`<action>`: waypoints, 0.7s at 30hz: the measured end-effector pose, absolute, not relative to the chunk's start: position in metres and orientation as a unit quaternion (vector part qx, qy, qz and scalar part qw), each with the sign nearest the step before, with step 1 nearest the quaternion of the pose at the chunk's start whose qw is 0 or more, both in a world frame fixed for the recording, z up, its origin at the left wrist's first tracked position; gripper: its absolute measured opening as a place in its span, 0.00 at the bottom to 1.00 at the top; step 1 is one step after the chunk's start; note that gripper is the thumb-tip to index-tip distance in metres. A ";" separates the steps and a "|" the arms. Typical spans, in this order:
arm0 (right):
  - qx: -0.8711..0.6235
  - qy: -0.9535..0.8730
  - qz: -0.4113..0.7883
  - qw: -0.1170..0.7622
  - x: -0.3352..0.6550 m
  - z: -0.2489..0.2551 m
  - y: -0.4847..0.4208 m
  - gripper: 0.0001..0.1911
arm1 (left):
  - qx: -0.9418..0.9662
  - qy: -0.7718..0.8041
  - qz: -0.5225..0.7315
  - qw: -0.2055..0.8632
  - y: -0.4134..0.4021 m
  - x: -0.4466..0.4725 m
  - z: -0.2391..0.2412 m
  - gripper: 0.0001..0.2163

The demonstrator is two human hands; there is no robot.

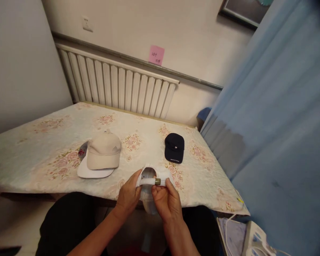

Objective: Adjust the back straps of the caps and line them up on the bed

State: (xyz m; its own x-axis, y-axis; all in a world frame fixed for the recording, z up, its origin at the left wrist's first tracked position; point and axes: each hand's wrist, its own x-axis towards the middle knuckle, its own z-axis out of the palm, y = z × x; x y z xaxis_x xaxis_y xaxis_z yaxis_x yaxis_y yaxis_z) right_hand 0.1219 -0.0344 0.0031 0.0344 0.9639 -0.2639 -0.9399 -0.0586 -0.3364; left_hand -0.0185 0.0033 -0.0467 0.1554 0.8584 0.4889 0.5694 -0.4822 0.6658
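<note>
Between my two hands is a white baseball cap (163,173), its back strap and brass-coloured buckle turned toward me. My left hand (128,191) is closed on the cap's left edge, beside the strap opening. My right hand (167,199) pinches the strap side just right of the buckle, thumb on top. The cap is held over the table's front edge, its brim pointing down. To the left, a beige cap (103,151) lies stacked on a white cap (92,171), with a grey piece bearing a red mark (82,151) beside them. A black cap (174,147) lies further back on the right.
A flowered cloth covers the table (146,129). Behind it are a white radiator (120,85) and a wall with a pink note (156,55). A blue curtain (269,124) hangs along the right. A white power strip (256,240) with cables sits at lower right.
</note>
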 end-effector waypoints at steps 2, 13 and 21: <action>-0.212 -0.028 0.694 0.687 0.122 0.002 -0.033 0.12 | 0.743 0.480 0.435 0.168 0.006 -0.019 -0.048 0.21; -0.236 -0.031 0.675 0.698 0.122 -0.002 -0.016 0.10 | 0.746 0.465 0.447 0.163 0.030 -0.019 -0.067 0.20; -0.234 -0.044 0.682 0.692 0.116 -0.001 -0.001 0.10 | 0.728 0.474 0.456 0.193 0.040 -0.024 -0.076 0.21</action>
